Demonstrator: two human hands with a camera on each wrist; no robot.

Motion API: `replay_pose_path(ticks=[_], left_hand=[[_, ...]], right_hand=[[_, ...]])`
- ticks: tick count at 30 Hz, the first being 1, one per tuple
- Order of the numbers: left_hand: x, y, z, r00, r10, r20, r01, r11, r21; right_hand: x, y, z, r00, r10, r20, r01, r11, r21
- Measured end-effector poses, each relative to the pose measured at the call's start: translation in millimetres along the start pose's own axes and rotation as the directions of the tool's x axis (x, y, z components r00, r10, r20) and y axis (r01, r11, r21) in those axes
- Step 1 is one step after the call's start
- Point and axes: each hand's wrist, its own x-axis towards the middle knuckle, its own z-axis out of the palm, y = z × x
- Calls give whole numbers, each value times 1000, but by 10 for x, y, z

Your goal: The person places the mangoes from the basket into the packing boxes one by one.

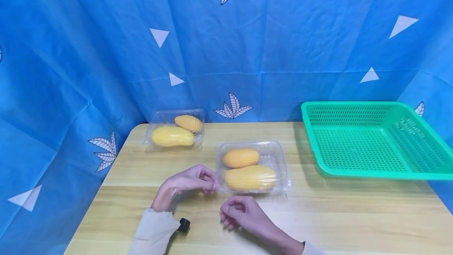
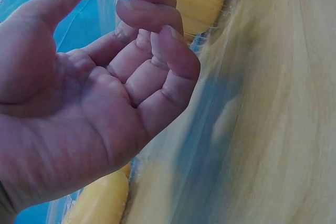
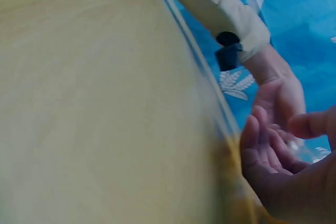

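Note:
A clear plastic clamshell box point(image 1: 272, 154) sits on the table, holding a long yellow mango-like fruit point(image 1: 251, 178) and a smaller orange oval one point(image 1: 242, 157). At its front left corner, my left hand point(image 1: 192, 178) pinches the edge between thumb and forefinger; the other fingers curl loosely in the left wrist view. Just in front of the box, my right hand point(image 1: 245, 213) hovers with loosely curled fingers and holds nothing. In the right wrist view, my right hand point(image 3: 283, 177) partly covers the left one.
A second clear box point(image 1: 161, 119) with a yellow fruit point(image 1: 172, 136) and an orange fruit point(image 1: 188, 123) stands at the table's back left. To the right is a green plastic basket point(image 1: 318, 160). A blue patterned curtain point(image 1: 226, 50) hangs behind the wooden table point(image 1: 354, 215).

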Motion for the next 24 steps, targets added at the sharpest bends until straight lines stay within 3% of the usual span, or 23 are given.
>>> replay_pose_path(ticks=[4, 8, 15, 20, 24], left_hand=[[9, -4, 7, 1000, -6, 1, 6, 1000, 2], [14, -16, 7, 1000, -6, 11, 6, 1000, -16], [7, -33, 12, 1000, -18, 7, 19, 999, -41], [14, -11, 36, 1000, -17, -3, 16, 999, -31], [21, 6, 54, 1000, -15, -4, 15, 999, -39]], right_hand=[[53, 56, 34, 998, 32, -60, -22, 987, 159], [82, 60, 54, 993, 85, -76, -58, 951, 304], [114, 23, 162, 979, 160, -124, -73, 851, 520], [130, -3, 225, 969, 180, -170, -38, 787, 615], [154, -17, 273, 955, 199, -220, -9, 759, 651]])
